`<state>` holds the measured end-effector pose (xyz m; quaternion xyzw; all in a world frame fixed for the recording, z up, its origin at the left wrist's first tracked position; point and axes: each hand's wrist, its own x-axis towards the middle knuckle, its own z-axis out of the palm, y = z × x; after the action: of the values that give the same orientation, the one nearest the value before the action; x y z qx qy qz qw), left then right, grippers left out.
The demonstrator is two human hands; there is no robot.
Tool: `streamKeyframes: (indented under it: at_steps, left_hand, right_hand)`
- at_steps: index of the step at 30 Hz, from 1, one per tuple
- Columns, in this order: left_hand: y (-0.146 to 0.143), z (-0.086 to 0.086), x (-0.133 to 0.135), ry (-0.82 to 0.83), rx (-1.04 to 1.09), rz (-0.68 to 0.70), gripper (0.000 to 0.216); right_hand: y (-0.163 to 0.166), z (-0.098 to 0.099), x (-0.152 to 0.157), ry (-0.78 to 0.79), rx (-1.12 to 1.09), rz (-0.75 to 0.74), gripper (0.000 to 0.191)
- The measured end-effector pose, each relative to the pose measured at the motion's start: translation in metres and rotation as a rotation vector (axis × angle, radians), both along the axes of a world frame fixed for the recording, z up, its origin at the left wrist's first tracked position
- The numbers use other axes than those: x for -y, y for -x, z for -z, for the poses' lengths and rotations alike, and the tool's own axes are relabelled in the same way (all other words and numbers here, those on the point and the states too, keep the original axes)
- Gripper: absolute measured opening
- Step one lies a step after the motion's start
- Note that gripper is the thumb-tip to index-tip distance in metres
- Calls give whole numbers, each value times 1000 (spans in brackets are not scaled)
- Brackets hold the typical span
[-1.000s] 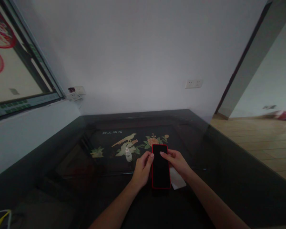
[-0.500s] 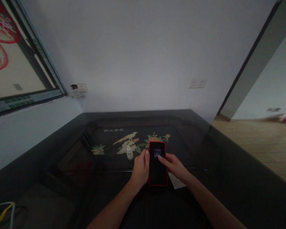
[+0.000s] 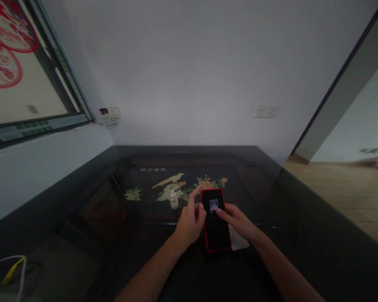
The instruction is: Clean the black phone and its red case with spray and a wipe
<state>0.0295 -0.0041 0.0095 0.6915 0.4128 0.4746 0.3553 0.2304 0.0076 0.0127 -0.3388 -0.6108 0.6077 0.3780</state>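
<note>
A phone in a red case (image 3: 216, 224) is held above the dark glass table (image 3: 302, 235), its screen lit with white digits near the top. My left hand (image 3: 190, 220) grips the phone's left edge, index finger raised. My right hand (image 3: 237, 220) holds the right edge, with the thumb lying on the screen. A white cloth or sheet (image 3: 239, 242) lies on the table under my right hand, mostly hidden. A small white bottle (image 3: 174, 200) stands just left of my left hand.
The table top shows an inlaid bird and flower picture (image 3: 176, 188). A window (image 3: 25, 84) and wall sockets (image 3: 108, 115) are at the left, another socket (image 3: 266, 111) on the back wall. Yellow and white cables (image 3: 9, 268) lie at the lower left. Wooden floor (image 3: 343, 188) opens to the right.
The phone screen was dark a second ago and is lit with digits now. My right thumb moved onto the screen, and my left index finger lifted off the phone.
</note>
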Motion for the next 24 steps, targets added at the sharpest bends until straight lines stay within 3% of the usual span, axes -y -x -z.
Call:
streamKeyframes:
  at_steps: [8, 13, 24]
  left_hand:
    - [3, -2, -6, -66, 45, -11, 31]
    - [1, 0, -6, -44, 90, -77, 32]
    - [-4, 0, -7, 23, 238, -43, 39]
  right_hand:
    - [0, 2, 2, 21, 22, -67, 41]
    - [1, 0, 3, -2, 42, -95, 40]
    - [0, -5, 5, -51, 94, -132, 42]
